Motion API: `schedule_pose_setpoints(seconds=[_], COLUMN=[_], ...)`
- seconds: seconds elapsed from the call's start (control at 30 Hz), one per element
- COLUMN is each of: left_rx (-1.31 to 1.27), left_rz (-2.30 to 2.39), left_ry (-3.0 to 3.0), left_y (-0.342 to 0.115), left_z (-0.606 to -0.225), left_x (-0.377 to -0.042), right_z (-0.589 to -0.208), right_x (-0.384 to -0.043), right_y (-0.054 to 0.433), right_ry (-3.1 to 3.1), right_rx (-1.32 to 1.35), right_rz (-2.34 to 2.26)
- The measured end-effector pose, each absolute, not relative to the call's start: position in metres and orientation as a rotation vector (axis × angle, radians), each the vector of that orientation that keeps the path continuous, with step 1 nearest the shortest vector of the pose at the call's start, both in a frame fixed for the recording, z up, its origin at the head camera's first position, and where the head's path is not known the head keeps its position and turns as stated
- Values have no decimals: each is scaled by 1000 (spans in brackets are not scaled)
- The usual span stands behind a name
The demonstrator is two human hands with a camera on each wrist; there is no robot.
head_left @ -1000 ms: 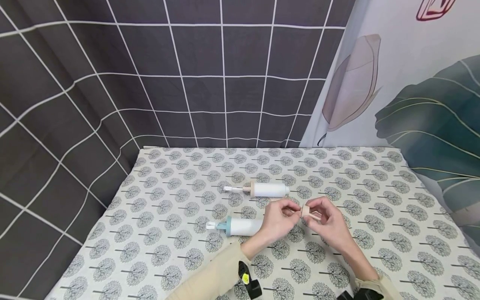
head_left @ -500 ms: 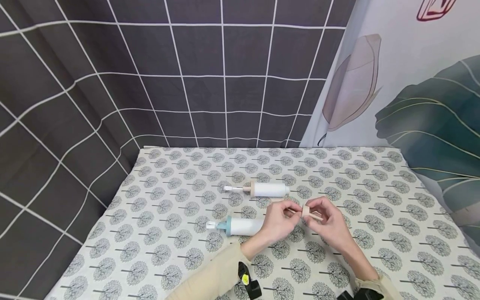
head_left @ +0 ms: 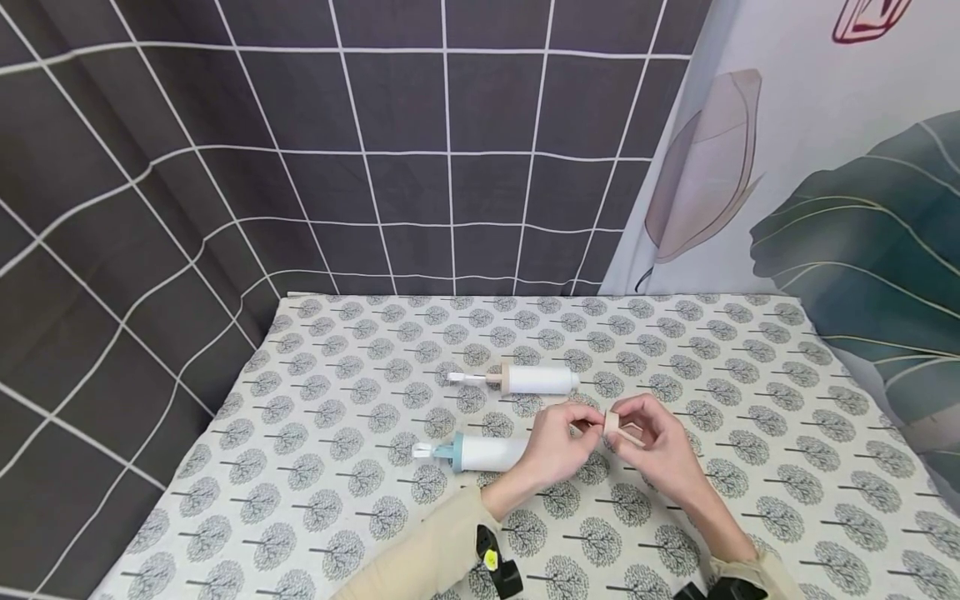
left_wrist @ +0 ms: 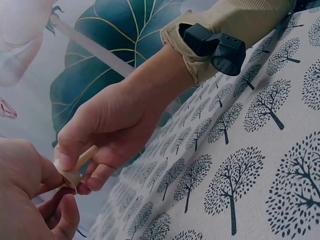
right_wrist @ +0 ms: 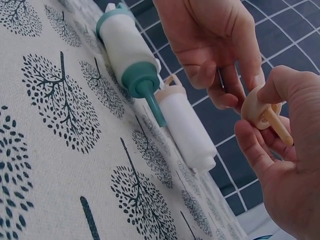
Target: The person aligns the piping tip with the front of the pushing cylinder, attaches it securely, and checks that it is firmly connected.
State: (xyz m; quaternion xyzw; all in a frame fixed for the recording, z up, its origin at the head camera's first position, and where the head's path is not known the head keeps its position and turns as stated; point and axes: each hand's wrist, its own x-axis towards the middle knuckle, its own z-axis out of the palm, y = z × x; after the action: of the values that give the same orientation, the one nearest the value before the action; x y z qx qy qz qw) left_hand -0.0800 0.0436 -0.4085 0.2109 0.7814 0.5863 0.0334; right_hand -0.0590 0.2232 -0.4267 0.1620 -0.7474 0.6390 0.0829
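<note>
Both hands meet over the table around a small beige nozzle cap (right_wrist: 256, 107), a round piece with a thin stem. My right hand (head_left: 656, 442) holds it between thumb and fingers, the stem pointing back toward the palm. From the other side my left hand (head_left: 558, 442) pinches its edge, with thumb and index finger close together. Part of the cap is hidden by fingers. Below the left hand lies a white bottle with teal ends (head_left: 487, 454); its teal nozzle (right_wrist: 151, 102) shows in the right wrist view. A white bottle with a beige collar (head_left: 540, 380) lies farther back.
A pale cloth printed with dark trees (head_left: 337, 492) covers the table. Dark curtain with a white grid (head_left: 390, 108) hangs behind and to the left, and a leaf-patterned curtain (head_left: 862, 217) to the right. Black cameras (head_left: 501, 562) are strapped to the wrists.
The left fingertips have shifted slightly at the cap's edge. The right hand stays almost still, and both bottles lie where they were.
</note>
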Motion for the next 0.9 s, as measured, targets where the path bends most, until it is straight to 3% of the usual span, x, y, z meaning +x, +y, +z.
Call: schedule_pose_setpoints(seconds=[0.37,0.9], left_rx=[609,759], left_rz=[1826,1563], left_ry=[2361,2507], left_y=[44,36], left_z=[-409,-407], left_x=[-79,-77], right_z=[-427,-427], right_x=[-59,-60], right_y=[224,223], right_ry=[-2286,-2272], right_rx=[453,475], right_rz=[1825,1880])
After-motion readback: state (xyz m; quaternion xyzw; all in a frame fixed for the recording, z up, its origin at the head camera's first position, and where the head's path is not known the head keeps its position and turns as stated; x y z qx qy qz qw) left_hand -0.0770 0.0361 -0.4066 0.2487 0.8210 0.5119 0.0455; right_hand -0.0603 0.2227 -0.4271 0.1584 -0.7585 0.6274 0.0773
